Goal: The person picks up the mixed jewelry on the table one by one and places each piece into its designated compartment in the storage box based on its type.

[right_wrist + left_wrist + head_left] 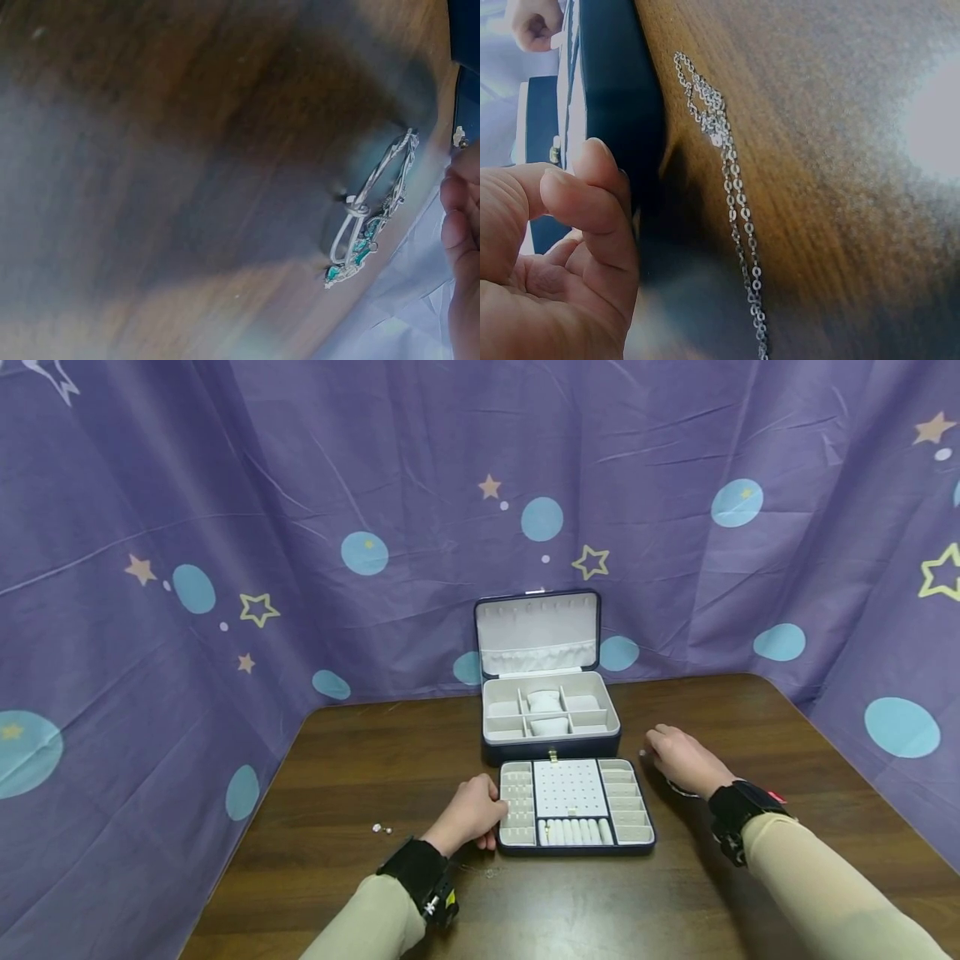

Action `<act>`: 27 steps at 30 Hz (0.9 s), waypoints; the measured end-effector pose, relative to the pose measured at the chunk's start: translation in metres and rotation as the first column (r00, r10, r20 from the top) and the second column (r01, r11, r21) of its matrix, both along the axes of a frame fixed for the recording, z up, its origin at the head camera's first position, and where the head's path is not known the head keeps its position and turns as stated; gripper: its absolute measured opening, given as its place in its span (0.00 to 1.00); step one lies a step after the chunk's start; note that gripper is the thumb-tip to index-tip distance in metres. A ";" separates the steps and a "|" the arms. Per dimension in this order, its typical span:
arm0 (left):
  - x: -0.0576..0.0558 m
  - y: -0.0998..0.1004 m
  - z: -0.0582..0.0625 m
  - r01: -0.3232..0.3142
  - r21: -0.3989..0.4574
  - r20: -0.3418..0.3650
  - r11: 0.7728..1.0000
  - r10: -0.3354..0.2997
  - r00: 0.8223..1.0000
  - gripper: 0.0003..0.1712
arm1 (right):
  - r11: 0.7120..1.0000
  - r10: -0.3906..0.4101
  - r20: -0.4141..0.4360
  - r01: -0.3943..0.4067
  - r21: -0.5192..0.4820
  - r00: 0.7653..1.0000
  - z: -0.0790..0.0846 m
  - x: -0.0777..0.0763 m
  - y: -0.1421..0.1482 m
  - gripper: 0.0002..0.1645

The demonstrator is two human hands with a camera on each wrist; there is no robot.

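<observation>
A shallow jewelry tray (566, 848) with small compartments, a dotted earring panel and ring rolls lies in front of an open dark-blue jewelry box (551, 747). My left hand (468, 814) holds the tray's left edge with curled fingers; the exact contact is partly hidden. Beside that hand a silver chain necklace (731, 187) lies on the table. To the right of the tray, my right hand (682, 762) pinches a small earring (460, 137), silvery with a gold bit. A silver bangle with green stones (364, 240) lies on the table under the right hand.
Two small shiny pieces of jewelry (381, 829) lie on the wooden table (337, 902) left of my left hand. White cushions (549, 727) sit in the box's middle compartments, and its raised lid (537, 622) stands near the purple curtain (420, 468).
</observation>
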State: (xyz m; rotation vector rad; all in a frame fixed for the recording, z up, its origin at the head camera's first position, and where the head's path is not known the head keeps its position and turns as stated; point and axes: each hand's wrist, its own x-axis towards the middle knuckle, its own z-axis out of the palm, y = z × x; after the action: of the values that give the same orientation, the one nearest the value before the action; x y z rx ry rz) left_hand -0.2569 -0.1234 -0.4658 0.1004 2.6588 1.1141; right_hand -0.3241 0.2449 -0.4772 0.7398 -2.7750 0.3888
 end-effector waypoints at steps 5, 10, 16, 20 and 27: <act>0.000 0.000 -0.001 -0.001 -0.005 -0.004 1.000 0.001 1.000 0.06 | 0.999 0.035 -0.079 -0.037 -0.022 0.996 -0.003 0.001 0.002 0.10; 0.001 0.001 -0.001 0.001 -0.009 -0.012 1.000 -0.001 1.000 0.06 | 0.995 0.073 -0.162 -0.083 -0.053 0.984 -0.005 0.003 0.001 0.11; 0.001 0.000 -0.001 0.001 -0.006 -0.007 1.000 -0.001 1.000 0.06 | 0.994 0.078 -0.156 -0.089 -0.069 0.985 -0.003 0.006 -0.001 0.10; 0.002 0.000 0.000 0.001 0.001 -0.012 1.000 -0.001 1.000 0.06 | 0.993 0.070 -0.138 -0.082 -0.086 0.988 -0.001 0.008 -0.002 0.09; 0.002 0.001 0.000 0.001 0.006 -0.009 1.000 -0.001 1.000 0.06 | 0.990 0.065 -0.130 -0.080 -0.117 0.989 0.000 0.012 -0.004 0.10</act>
State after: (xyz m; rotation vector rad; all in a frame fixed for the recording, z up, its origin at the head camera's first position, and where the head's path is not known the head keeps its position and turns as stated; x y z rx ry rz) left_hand -0.2548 -0.1227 -0.4659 0.1087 2.6633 1.1239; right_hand -0.3120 0.2410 -0.4775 0.8085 -2.5868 0.5029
